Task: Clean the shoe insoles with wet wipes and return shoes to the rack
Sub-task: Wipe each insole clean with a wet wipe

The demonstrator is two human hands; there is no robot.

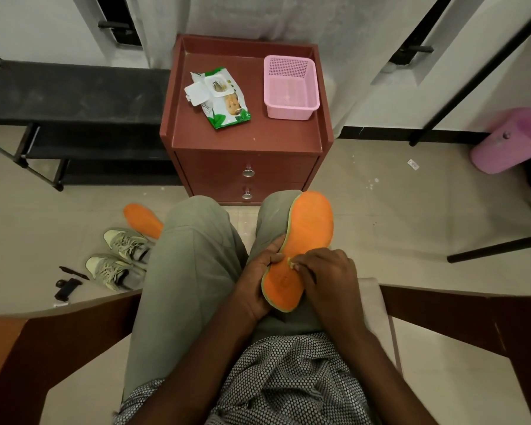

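Note:
An orange insole (308, 228) lies along my right thigh, toe end pointing away from me. My left hand (258, 280) grips its heel end from the left edge. My right hand (328, 274) presses a small crumpled wet wipe (292, 263) against the insole's middle. A second orange insole (143, 219) lies on the floor left of my knees. Two grey-green laced shoes (117, 259) stand side by side on the floor beside it. The wet-wipes pack (219, 98), flap open, rests on the brown bedside cabinet (246, 139). The black shoe rack (59, 118) stands at the left wall.
A pink mesh basket (290, 87) sits on the cabinet's right side. A pink bin (512, 139) stands at the right wall. Small dark objects (68, 285) lie on the floor near the shoes. Wooden chair arms (460, 308) flank me on both sides.

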